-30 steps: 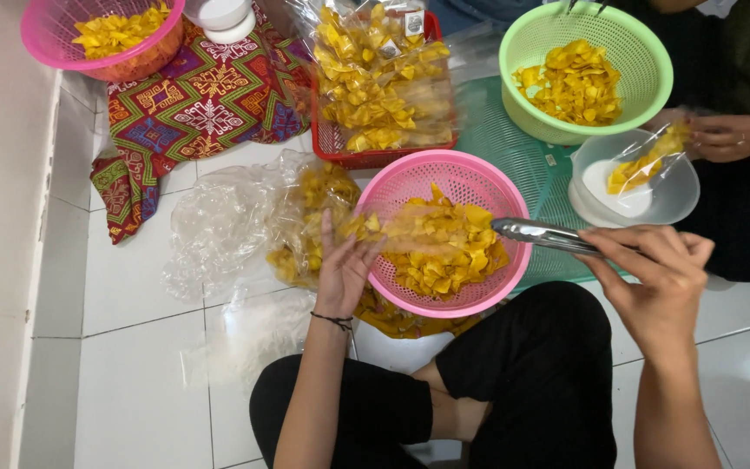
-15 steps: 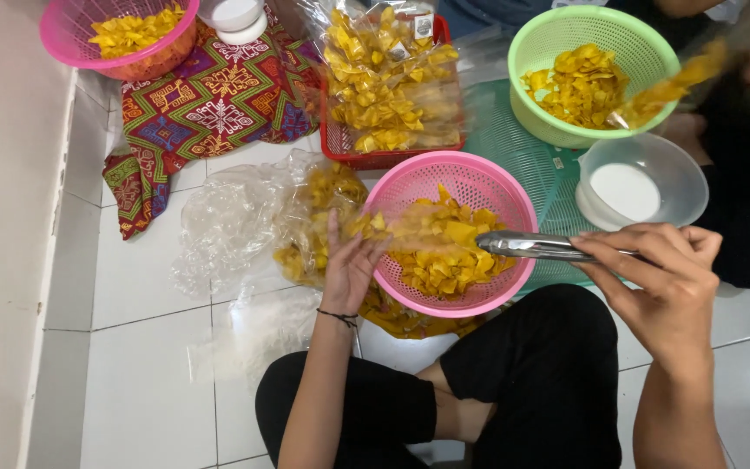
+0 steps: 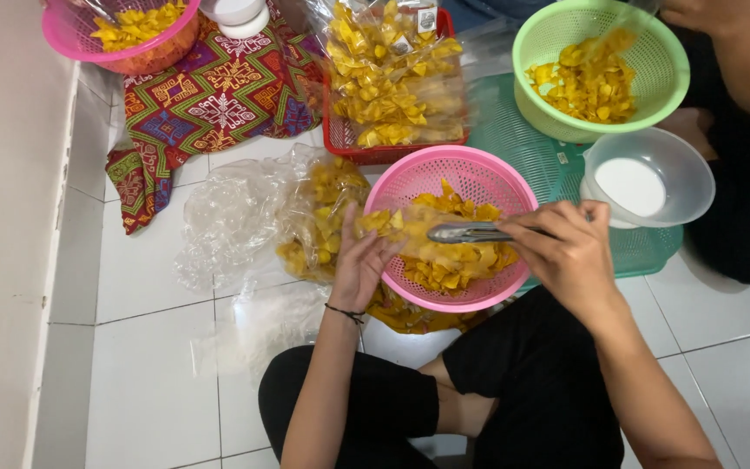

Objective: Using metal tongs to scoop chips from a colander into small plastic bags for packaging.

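Here, just left of centre frame, my left hand [image 3: 359, 260] pinches a clear bag [image 3: 410, 227] of yellow chips at the pink basket [image 3: 460, 169] rim; right of centre, my right hand [image 3: 566, 254] clamps metal tongs [image 3: 466, 233] over the basket.

My right hand [image 3: 570, 256] slid the metal tongs [image 3: 470, 232] left, tips now further over the pink basket [image 3: 453, 227]. The co-worker's hand [image 3: 705, 13] moved its clear chip bag off the white bowl [image 3: 648, 178] and up over the green basket [image 3: 596, 65].
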